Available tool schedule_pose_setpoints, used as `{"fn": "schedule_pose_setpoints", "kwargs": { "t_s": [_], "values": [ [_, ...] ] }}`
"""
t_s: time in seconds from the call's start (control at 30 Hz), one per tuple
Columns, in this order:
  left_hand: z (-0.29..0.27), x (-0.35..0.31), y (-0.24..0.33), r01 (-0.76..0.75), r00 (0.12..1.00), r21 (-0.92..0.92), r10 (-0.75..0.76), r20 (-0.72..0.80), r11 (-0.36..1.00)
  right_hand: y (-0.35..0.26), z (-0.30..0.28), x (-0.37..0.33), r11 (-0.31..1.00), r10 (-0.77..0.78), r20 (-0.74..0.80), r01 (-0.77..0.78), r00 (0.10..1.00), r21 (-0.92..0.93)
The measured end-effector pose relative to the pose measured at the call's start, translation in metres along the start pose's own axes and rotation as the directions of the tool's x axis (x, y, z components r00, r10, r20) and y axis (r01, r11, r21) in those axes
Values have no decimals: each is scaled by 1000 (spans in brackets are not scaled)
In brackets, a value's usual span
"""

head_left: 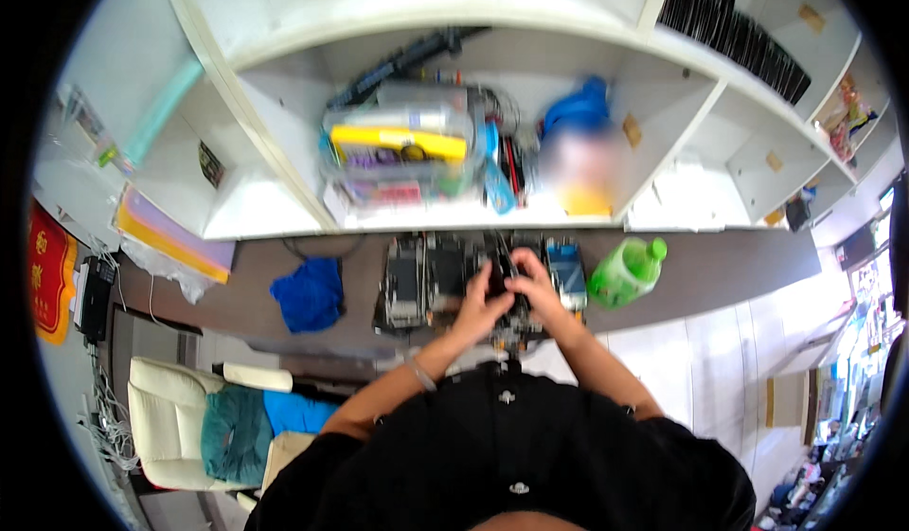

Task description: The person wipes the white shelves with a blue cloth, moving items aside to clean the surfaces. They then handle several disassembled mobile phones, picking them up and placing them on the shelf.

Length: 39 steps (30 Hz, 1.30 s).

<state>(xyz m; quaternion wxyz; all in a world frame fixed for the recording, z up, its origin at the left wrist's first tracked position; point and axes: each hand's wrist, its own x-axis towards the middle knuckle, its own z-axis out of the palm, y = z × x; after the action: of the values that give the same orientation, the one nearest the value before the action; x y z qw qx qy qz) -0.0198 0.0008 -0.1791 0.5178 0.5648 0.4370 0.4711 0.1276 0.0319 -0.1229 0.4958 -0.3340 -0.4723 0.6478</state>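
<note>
Over the counter, my two hands meet at a small dark part (497, 283), too small to name surely. My left hand (479, 311) has its fingers curled round the part's left side. From the other side, my right hand (538, 290) is closed, thumb and fingers pinching close by the part; a thin dark tool-like shape (509, 262) shows at its fingertips, its kind unclear. Beneath and around both hands lie several flat electronic units that look like opened phones, among them dark ones (405, 283) on the left and a bluish one (566, 270) on the right.
Right of the units stands a green bottle (628, 272). A blue cloth (309, 294) lies left on the brown counter (246, 289). Behind rise white shelves (284, 143) with a clear bin (398, 157) of assorted items. A cream chair (163, 417) is at lower left.
</note>
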Motion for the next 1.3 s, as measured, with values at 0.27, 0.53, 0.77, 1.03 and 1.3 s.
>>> {"fn": "schedule_pose_setpoints", "kwargs": {
  "t_s": [0.27, 0.53, 0.77, 1.03, 1.3],
  "values": [
    [0, 6, 53, 36, 990, -46, -29, 140, 998, -23, 14, -13, 952, 68, -136, -24, 988, 304],
    [-17, 1, 94, 429, 903, -368, -395, 167, 825, -18, 40, -9, 995, -89, -148, 94, 985, 30],
    [-27, -12, 74, 551, 822, -539, -525, 221, 637, 17, 41, 2, 959, -74, -208, 13, 975, -281],
    [-37, -6, 20, 417, 880, -382, -471, -57, 825, 27, 41, 0, 647, -151, -66, 48, 986, -761],
    [-164, -46, 90, 63, 797, 617, 333, -504, 784, 13, 47, -8, 505, -112, 58, 107, 992, -856]
  ]
}}
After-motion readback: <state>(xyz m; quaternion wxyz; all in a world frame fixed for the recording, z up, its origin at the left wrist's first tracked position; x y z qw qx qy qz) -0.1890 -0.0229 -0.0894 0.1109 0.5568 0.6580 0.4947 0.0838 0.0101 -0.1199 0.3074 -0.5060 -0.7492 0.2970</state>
